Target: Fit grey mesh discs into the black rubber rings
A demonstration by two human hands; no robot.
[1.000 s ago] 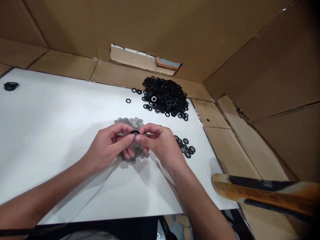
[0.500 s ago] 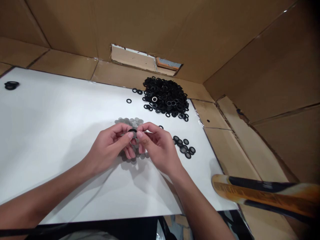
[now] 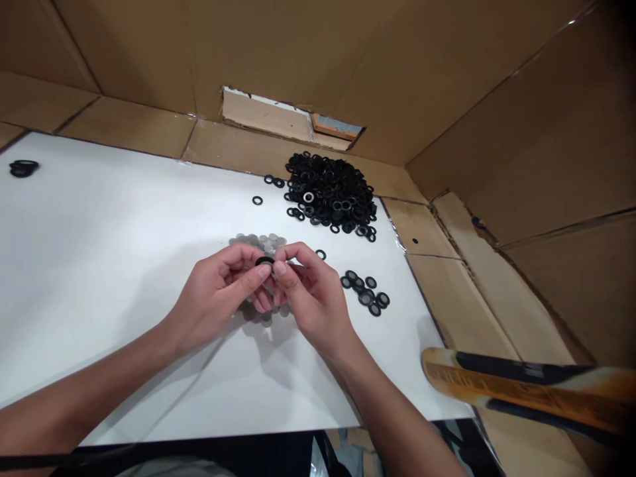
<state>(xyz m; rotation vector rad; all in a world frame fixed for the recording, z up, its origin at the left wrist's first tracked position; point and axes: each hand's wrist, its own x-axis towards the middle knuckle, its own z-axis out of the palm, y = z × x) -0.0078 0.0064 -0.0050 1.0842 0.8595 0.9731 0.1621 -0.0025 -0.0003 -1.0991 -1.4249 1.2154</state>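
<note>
Between my two hands is a black rubber ring [image 3: 264, 260] with a grey disc at its opening. My left hand [image 3: 217, 285] pinches the ring's left side between thumb and forefinger. From the right, my right hand [image 3: 318, 298] closes thumb and forefinger at the ring's other edge. Below and behind the fingers lies a spread of small grey discs [image 3: 256, 242], partly hidden by both hands. To the right of my right hand, several black rings with grey discs in them [image 3: 366, 295] lie in a loose group.
A big heap of black rings [image 3: 330, 192] stands at the table's back edge, with single rings [image 3: 257, 201] near it. Dark rings [image 3: 23, 168] lie far left. Cardboard walls [image 3: 308, 59] enclose the white tabletop [image 3: 124, 218]. A yellow-and-black object [image 3: 497, 381] juts in at right.
The grey disc, which stuck out below the ring before, now sits more within it. My fingers have shifted slightly around the ring; both hands stay in place.
</note>
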